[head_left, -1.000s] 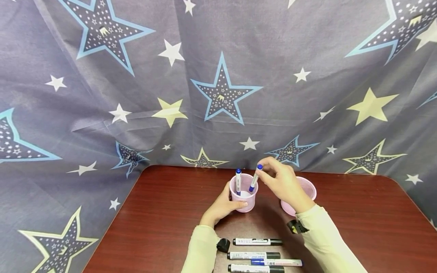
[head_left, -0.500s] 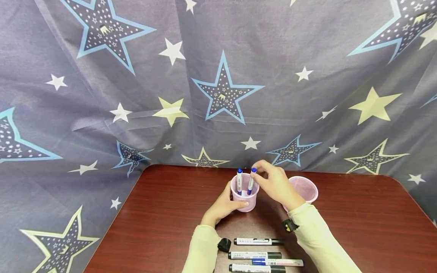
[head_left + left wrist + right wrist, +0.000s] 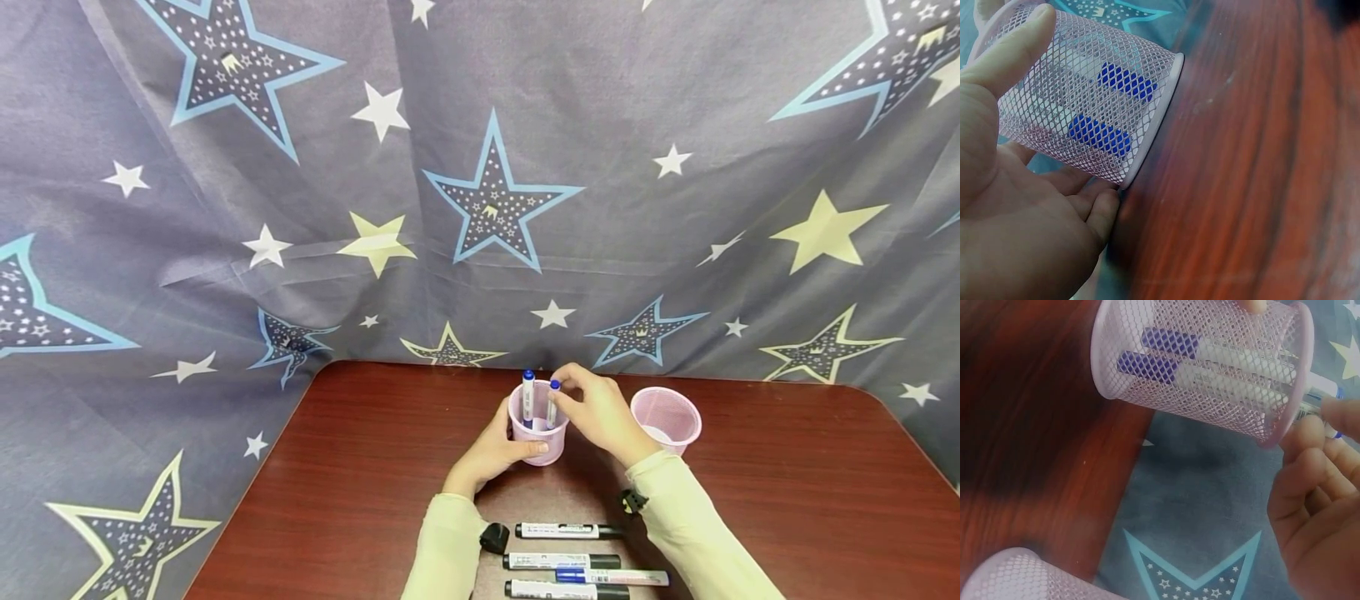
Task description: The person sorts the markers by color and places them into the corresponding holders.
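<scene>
Lowered further into the pink cup (image 3: 555,449), our marker (image 3: 552,412) points nearly straight up, narrowly pinched by our right hand (image 3: 602,413), our left hand (image 3: 489,451) gripping the cup below that pinch.

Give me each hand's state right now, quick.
Left hand: closed, fingers curled round a pink mesh cup.
Right hand: closed, pinching a blue-and-white marker whose lower end is inside that cup.

tabletop (image 3: 352,475) stretched free left of the left hand (image 3: 491,450), curtain (image 3: 600,233) barred the back, right hand (image 3: 598,412) crowded the held cup (image 3: 553,448), second cup (image 3: 666,408) stood right of both, markers (image 3: 558,532) blocked the near strip
</scene>
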The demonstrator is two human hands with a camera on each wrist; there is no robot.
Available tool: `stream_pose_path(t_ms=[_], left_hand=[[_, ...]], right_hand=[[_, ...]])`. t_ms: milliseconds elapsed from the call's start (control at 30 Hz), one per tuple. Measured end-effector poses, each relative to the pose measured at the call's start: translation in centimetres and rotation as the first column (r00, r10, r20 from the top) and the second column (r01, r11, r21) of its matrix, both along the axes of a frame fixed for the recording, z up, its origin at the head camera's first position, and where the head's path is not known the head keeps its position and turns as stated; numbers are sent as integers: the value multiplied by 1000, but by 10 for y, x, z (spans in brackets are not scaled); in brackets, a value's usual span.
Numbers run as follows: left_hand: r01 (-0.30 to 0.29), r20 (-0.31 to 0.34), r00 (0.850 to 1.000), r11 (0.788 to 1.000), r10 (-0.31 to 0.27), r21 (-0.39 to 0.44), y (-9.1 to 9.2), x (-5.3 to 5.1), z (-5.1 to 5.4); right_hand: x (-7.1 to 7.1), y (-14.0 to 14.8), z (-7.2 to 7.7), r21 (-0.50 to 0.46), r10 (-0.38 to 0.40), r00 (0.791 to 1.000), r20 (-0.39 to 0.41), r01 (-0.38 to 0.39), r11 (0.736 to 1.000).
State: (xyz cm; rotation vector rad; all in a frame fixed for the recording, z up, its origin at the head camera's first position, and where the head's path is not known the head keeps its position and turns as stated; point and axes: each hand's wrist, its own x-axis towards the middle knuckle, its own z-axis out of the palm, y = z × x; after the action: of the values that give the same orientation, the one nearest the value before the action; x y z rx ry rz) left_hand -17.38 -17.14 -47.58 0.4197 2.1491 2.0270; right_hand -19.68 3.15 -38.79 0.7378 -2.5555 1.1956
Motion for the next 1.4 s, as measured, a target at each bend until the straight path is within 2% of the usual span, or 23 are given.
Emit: stream_pose_path(t_ms=[367, 867, 1033, 1167, 1400], left_hand=[[3, 4, 1000, 1000, -3, 14, 1, 1, 2], [1, 2, 1000, 1000, -1, 6, 0, 1, 1], [2, -5, 1000, 1000, -2, 5, 1, 0, 0], [-3, -14, 1000, 1000, 3, 2, 1, -1, -1], [-24, 1, 1000, 1000, 23, 16, 2, 0, -2]], right_hand=[[1, -3, -1, -16, 20, 1000, -12, -20, 1000], [1, -1, 6, -2, 4, 1000, -1, -4, 1000], [3, 3, 16, -22, 1, 1000, -9, -1, 1000], [7, 9, 30, -50, -4, 998, -61, 1, 999], [27, 25, 53, -69, -6, 992, -130, -3, 998]])
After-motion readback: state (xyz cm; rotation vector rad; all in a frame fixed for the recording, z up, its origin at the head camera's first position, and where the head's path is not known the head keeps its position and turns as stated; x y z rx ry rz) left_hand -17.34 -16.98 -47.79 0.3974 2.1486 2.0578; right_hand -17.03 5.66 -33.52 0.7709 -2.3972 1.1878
